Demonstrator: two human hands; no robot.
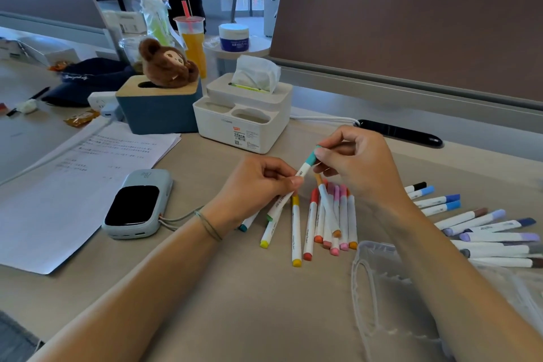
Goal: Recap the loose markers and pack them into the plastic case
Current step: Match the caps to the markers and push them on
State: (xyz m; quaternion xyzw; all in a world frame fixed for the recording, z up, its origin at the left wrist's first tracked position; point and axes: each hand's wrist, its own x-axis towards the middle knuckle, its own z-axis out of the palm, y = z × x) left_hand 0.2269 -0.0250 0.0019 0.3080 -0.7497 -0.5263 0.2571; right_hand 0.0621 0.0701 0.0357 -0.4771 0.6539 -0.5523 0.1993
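Above the middle of the desk (205, 303), your left hand (258, 185) pinches the white barrel of a teal marker (296, 182), and your right hand (361, 167) pinches its teal cap end; the marker is tilted, cap end up and away from you. Directly beneath lies a loose cluster of warm-coloured markers (323, 220), yellow through red, pink and orange, some overlapping. A second row of blue, purple and brown markers (476, 226) fans out to your right, running off the frame edge. Your clear plastic case (379, 288) sits near the desk's front right, partly under your right forearm; its contents cannot be made out. Open desk surface lies toward you, between your forearms. To your left, a power bank (138, 206) rests beside printed papers (73, 179). Behind the markers stand a white tissue box (244, 117) with two front compartments and a blue box (158, 109) carrying a brown plush toy (167, 64).
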